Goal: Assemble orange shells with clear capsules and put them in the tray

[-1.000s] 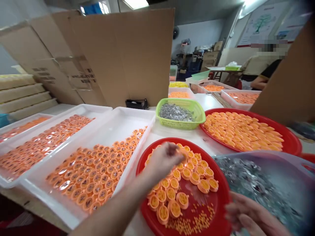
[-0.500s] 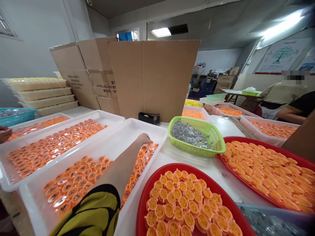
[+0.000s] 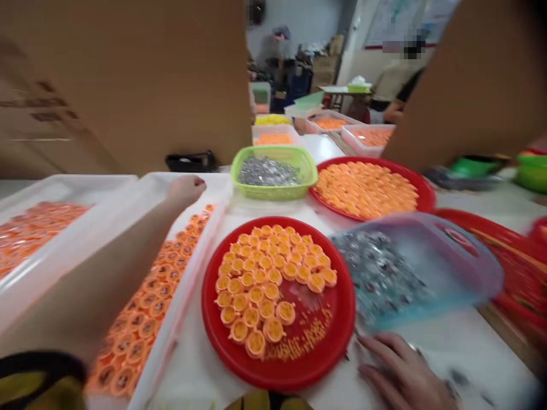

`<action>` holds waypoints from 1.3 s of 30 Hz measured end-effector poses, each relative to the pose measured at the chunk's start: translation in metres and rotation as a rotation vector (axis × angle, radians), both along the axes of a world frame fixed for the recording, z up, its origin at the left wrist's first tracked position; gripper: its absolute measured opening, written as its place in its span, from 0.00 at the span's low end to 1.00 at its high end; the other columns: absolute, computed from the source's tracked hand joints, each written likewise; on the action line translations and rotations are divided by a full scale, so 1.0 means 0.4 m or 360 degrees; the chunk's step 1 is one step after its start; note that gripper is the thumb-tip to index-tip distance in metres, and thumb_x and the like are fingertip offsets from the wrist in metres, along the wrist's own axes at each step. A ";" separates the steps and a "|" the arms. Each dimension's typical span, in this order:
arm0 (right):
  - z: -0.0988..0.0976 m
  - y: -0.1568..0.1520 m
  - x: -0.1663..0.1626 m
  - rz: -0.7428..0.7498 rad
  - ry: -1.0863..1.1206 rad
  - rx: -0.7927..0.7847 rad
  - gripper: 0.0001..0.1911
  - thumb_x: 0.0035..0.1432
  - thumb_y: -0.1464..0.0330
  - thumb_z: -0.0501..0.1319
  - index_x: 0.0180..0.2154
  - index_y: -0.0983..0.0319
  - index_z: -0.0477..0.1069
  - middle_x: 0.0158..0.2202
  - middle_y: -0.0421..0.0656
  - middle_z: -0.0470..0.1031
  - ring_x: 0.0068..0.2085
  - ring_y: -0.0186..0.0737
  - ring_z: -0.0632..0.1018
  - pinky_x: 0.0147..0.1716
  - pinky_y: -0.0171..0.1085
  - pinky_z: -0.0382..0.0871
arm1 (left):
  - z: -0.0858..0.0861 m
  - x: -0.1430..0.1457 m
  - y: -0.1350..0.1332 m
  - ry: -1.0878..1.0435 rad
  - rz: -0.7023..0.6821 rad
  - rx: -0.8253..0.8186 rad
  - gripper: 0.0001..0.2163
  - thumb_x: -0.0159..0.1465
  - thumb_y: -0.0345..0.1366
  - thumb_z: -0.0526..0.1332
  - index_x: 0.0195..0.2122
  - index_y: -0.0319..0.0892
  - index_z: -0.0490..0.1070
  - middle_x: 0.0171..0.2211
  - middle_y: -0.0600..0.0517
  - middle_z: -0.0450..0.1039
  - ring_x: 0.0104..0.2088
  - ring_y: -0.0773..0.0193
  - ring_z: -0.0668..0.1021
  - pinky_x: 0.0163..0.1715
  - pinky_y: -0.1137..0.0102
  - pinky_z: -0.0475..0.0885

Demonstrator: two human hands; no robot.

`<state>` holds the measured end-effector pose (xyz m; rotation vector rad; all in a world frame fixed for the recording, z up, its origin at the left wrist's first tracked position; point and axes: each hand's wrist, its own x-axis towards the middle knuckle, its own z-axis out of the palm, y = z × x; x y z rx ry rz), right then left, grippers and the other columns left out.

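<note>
The left grip (image 3: 186,191), blurred, hangs over a white plastic tray (image 3: 171,341) of orange caps; whether its fingers are clamped on anything is unclear. The right grip (image 3: 401,370), fingers apart, rests on the white bench (image 3: 478,353), just beside a translucent lilac plastic tub (image 3: 453,256) of silver pieces and a round red plastic plate (image 3: 337,336) of orange caps.

tall cardboard sheet (image 3: 128,85), black tape dispenser (image 3: 191,162), lime-green plastic basket (image 3: 267,193), distant white trays (image 3: 348,136), co-worker (image 3: 388,82) beyond

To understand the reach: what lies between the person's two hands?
In the head view, a round red plate with orange cup-shaped parts lies between the left hand and right hand.
</note>
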<state>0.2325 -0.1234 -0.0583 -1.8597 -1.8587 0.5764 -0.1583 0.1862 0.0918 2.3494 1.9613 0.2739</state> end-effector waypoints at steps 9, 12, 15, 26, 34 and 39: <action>0.033 0.012 -0.070 0.0145 -0.0151 0.0071 0.04 0.58 0.74 0.57 0.32 0.59 0.64 0.31 0.40 0.69 0.32 0.40 0.73 0.30 0.38 0.66 | -0.073 0.311 -0.263 -0.0178 -0.1004 -0.0278 0.09 0.57 0.37 0.61 0.37 0.44 0.76 0.36 0.50 0.77 0.38 0.60 0.75 0.39 0.68 0.66; 0.034 0.014 -0.087 0.0100 -0.0246 0.0077 0.11 0.53 0.74 0.62 0.39 0.60 0.65 0.35 0.43 0.70 0.36 0.45 0.73 0.34 0.42 0.65 | -0.159 0.400 -0.333 -0.0006 -0.1187 -0.0130 0.13 0.56 0.37 0.63 0.42 0.43 0.74 0.38 0.46 0.73 0.40 0.54 0.73 0.39 0.63 0.66; 0.033 0.017 -0.108 0.0134 -0.0292 0.0090 0.12 0.52 0.73 0.63 0.40 0.60 0.67 0.37 0.45 0.70 0.39 0.48 0.72 0.35 0.43 0.65 | -0.226 0.447 -0.358 0.0073 -0.1173 0.0030 0.14 0.56 0.36 0.63 0.44 0.43 0.74 0.38 0.45 0.70 0.38 0.54 0.71 0.37 0.62 0.67; 0.047 0.006 -0.101 0.0154 -0.0058 0.0117 0.06 0.54 0.75 0.58 0.35 0.61 0.66 0.36 0.44 0.68 0.37 0.45 0.71 0.36 0.43 0.65 | -0.235 0.435 -0.438 -0.0313 -0.1046 0.0020 0.09 0.54 0.31 0.61 0.37 0.43 0.70 0.39 0.48 0.71 0.39 0.57 0.71 0.39 0.65 0.66; 0.029 -0.002 -0.086 0.0041 0.0246 0.0269 0.11 0.57 0.74 0.53 0.42 0.61 0.64 0.34 0.43 0.70 0.33 0.40 0.73 0.33 0.39 0.69 | -0.207 0.408 -0.434 -0.0423 -0.0882 -0.0274 0.08 0.53 0.30 0.57 0.35 0.42 0.68 0.31 0.51 0.72 0.30 0.62 0.72 0.30 0.69 0.63; 0.063 0.001 -0.073 -0.0049 0.0366 0.0285 0.12 0.56 0.72 0.54 0.43 0.61 0.66 0.32 0.41 0.71 0.31 0.38 0.73 0.30 0.37 0.69 | -0.184 0.404 -0.455 -0.0953 -0.0757 -0.0567 0.09 0.54 0.32 0.59 0.37 0.43 0.70 0.30 0.53 0.71 0.29 0.66 0.71 0.30 0.71 0.64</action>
